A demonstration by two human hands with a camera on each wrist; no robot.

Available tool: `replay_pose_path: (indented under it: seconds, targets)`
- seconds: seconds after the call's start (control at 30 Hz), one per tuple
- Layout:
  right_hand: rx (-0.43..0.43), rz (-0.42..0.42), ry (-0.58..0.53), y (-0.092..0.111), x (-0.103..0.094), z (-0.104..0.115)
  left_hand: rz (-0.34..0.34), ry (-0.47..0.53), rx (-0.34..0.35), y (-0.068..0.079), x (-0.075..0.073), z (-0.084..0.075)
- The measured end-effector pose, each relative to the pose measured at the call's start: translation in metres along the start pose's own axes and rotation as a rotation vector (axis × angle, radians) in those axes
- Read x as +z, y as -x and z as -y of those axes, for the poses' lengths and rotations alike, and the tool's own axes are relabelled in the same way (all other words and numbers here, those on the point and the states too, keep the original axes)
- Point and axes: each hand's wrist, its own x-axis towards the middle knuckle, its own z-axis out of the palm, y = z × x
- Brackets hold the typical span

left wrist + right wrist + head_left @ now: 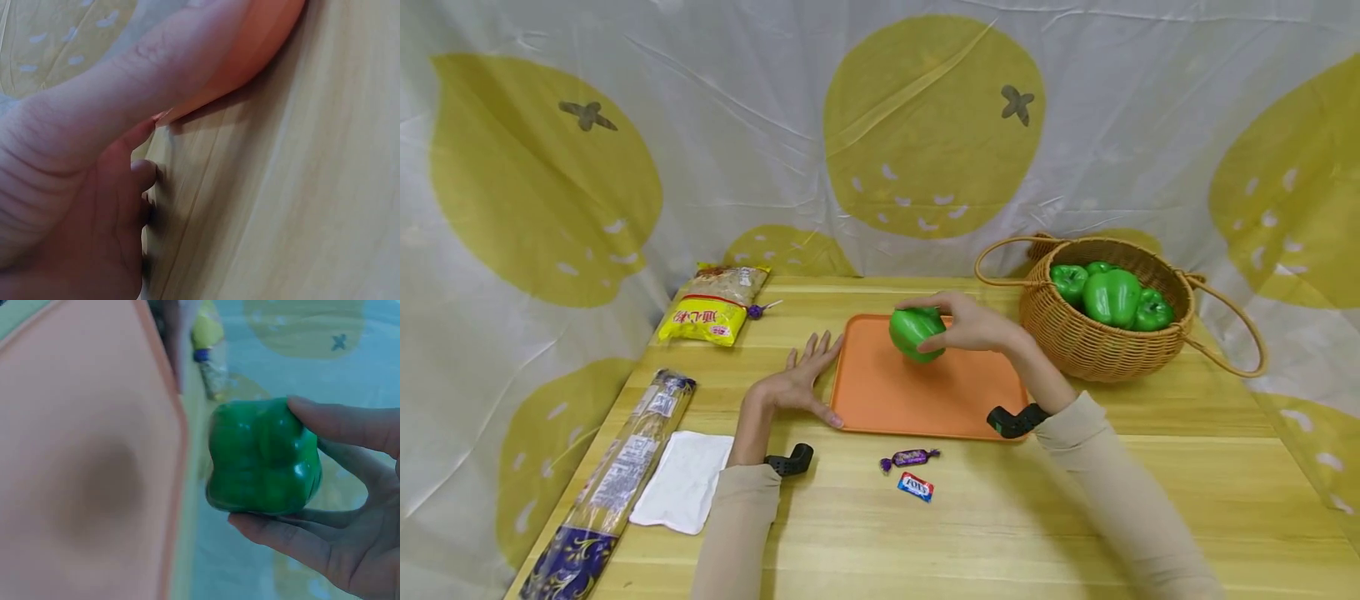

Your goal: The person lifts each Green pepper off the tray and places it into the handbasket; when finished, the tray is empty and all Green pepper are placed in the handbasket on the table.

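My right hand (966, 323) grips a green bell pepper (916, 335) between thumb and fingers, above the orange tray (880, 400). In the right wrist view the pepper (262, 456) is raised over the tray (69, 400), which bears a soft shadow. My left hand (793, 383) lies at the tray's left edge, fingers spread and thumb at the near left corner. From the left wrist, the thumb (125, 87) is seen along the tray's rim, the other fingers partly behind it.
A wicker basket (1075, 358) of several green peppers stands right of the tray. Two wrapped candies (912, 458) lie in front. To the left are a yellow pasta bag (707, 321), a lollipop (756, 312), a long noodle packet (625, 467) and a white cloth (681, 479).
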Motion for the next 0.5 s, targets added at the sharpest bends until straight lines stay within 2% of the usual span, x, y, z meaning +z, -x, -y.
replay_pose_path:
  seconds: [0.23,0.5]
  targets:
    - [0.036,-0.068,0.081,0.047,-0.058,0.012,0.001,0.001,0.007,0.0,0.001,0.001]
    - [0.165,-0.173,0.136,0.094,-0.119,0.015,-0.001,-0.002,0.002,0.0,0.002,0.004]
